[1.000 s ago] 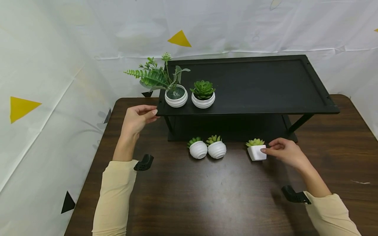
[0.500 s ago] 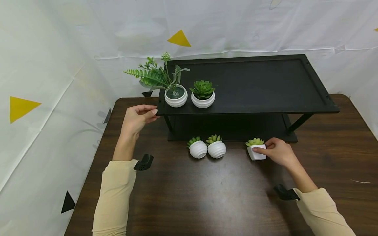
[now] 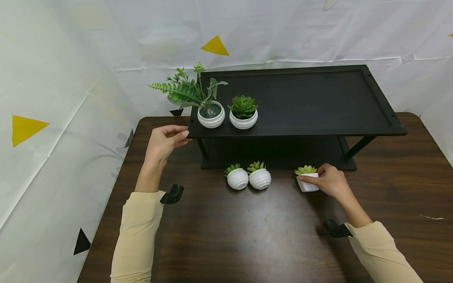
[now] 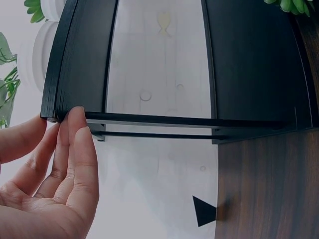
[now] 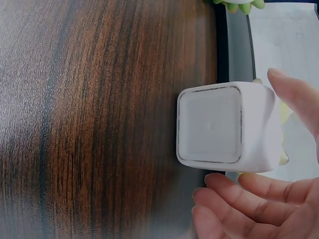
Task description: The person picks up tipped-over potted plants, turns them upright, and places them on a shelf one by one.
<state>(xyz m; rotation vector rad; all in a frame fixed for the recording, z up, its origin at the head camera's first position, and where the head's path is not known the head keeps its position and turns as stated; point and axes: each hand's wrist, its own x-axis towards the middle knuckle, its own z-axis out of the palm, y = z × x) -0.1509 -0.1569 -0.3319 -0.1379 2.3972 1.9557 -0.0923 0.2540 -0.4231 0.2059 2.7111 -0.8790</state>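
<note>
At the left front corner of a black two-tier shelf, my left hand pinches the upper board's edge. The left wrist view has the thumb on one side of that board and the fingertips on the other. My right hand holds a small square white pot with a pale green succulent, thumb across its front. In the right wrist view the pot's base faces the camera, tilted, between the thumb and the fingers.
Two round white pots, one beside the other, lie tipped with succulents toward the shelf. On the upper board stand a leafy plant and a green succulent in white pots. The dark wooden table extends in front.
My right hand has moved left around the square pot, its thumb sliding farther across the front. The left hand and the other pots have stayed in place.
</note>
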